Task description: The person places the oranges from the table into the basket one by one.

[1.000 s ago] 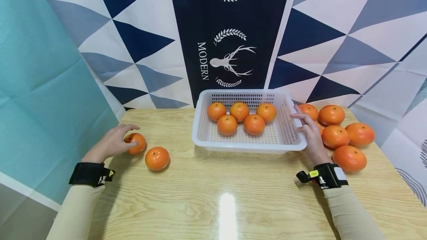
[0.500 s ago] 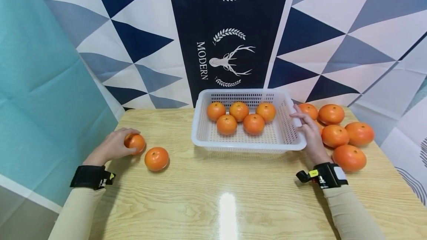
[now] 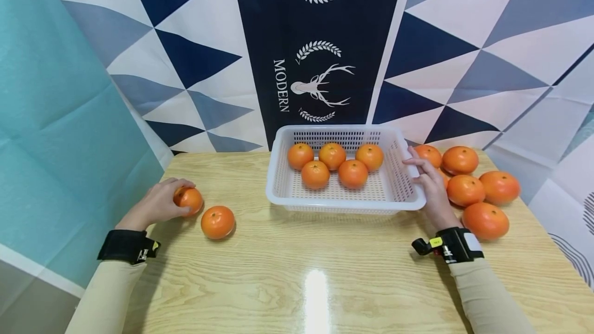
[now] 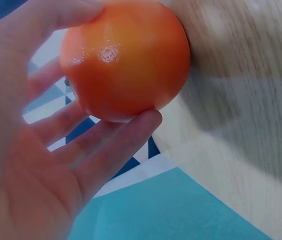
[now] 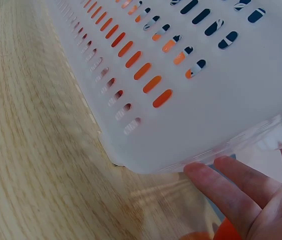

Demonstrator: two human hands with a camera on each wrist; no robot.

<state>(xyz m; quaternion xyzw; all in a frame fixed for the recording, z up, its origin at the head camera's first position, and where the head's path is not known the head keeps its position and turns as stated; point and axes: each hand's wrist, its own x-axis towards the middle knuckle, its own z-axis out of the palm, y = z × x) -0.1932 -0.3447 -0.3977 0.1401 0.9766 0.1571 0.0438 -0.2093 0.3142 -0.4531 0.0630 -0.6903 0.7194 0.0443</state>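
Note:
In the head view my left hand [image 3: 158, 204] is at the table's left side, holding an orange [image 3: 189, 200]. The left wrist view shows that orange [image 4: 128, 60] between the thumb on one side and bent fingers [image 4: 126, 145] on the other, close beside the tabletop. A second orange [image 3: 218, 222] lies just to its right. My right hand [image 3: 433, 192] grips the right end of a white plastic basket [image 3: 343, 204], with some fingertips over its rim. In the right wrist view, fingertips [image 5: 206, 175] touch the basket's outer wall [image 5: 201, 120]. Several oranges [image 3: 352, 173] sit inside.
A group of several oranges [image 3: 466, 190] lies right of the basket, close against my right hand. The wooden table [image 3: 260, 272] ends at a patterned cloth backdrop [image 3: 209, 66] behind and a teal cloth [image 3: 69, 117] on the left.
My left hand has closed its thumb and fingers around the left orange, after hovering over it with spread fingers. The right hand and basket stay where they were.

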